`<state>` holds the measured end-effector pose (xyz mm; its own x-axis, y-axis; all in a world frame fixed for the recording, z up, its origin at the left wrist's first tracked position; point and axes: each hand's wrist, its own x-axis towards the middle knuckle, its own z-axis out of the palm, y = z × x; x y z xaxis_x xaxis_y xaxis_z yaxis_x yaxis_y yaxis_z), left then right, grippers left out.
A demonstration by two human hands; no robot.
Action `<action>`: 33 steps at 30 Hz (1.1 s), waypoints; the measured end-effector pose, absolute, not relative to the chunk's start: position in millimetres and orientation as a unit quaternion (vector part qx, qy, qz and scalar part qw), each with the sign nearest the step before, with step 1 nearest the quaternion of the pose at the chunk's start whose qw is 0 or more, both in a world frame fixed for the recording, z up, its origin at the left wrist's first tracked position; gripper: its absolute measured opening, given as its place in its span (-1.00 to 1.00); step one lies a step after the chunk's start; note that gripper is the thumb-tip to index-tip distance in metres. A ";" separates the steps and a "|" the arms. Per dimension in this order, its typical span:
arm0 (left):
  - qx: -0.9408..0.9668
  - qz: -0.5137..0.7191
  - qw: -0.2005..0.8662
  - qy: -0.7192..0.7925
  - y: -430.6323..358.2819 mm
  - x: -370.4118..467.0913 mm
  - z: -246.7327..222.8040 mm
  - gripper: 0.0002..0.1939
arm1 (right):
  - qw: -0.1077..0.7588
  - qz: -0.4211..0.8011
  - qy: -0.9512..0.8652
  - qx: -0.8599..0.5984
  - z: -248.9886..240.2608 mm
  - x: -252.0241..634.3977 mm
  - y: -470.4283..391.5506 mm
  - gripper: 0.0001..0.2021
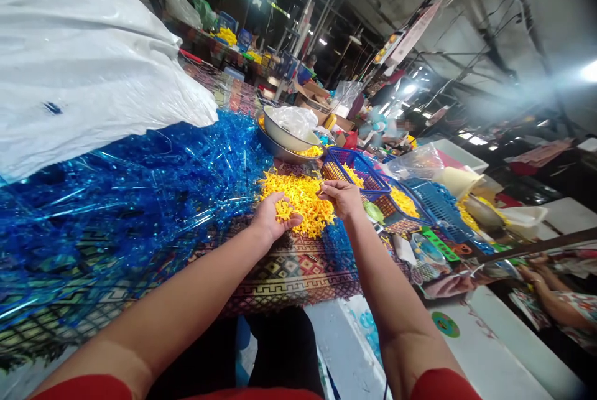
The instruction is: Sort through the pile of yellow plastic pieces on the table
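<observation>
A pile of small yellow branched pieces (305, 191), plastic-looking, lies on the patterned cloth in front of me. My left hand (274, 219) is at the pile's near left side, palm turned up and fingers curled, with a few yellow pieces lying in it. On the right edge of the pile, my right hand (344, 196) has its thumb and forefinger pinched together. What sits between those fingertips is too small to make out. Beside the right hand stands a blue basket (373, 183) with more yellow pieces inside.
Blue shiny plastic film (186, 195) spreads over the left, under a large white sack (93, 70). Stacked bowls (280, 132) stand behind the pile. A blue tray (431, 201) and a green strip (441, 244) lie to the right. Another person's arm (548, 294) shows at far right.
</observation>
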<state>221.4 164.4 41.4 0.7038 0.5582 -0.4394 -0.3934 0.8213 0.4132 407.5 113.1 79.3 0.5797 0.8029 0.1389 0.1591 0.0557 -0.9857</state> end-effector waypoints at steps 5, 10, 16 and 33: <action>0.139 0.265 0.914 0.274 162.6 222.1 39.5 -0.82 | 0.616 0.313 -0.403 -0.601 82.7 382.4 112.7 -0.73; 0.120 0.272 0.924 0.239 159.6 223.1 38.2 -0.71 | 0.541 0.365 -0.464 -0.599 91.6 352.2 110.7 -0.72; 0.113 0.284 0.911 0.276 163.8 222.6 38.3 -0.80 | 0.436 0.146 -0.515 -0.723 90.8 390.5 104.5 -0.78; 0.136 0.276 0.900 0.307 162.3 222.2 41.3 -0.83 | 0.022 -0.104 -0.578 -0.809 56.4 414.0 111.6 -0.80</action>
<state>222.2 162.3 41.3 0.6587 0.5817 -0.4772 -0.4141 0.8099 0.4155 414.0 111.6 56.4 0.3094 0.9308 0.1944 0.9402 -0.3301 0.0842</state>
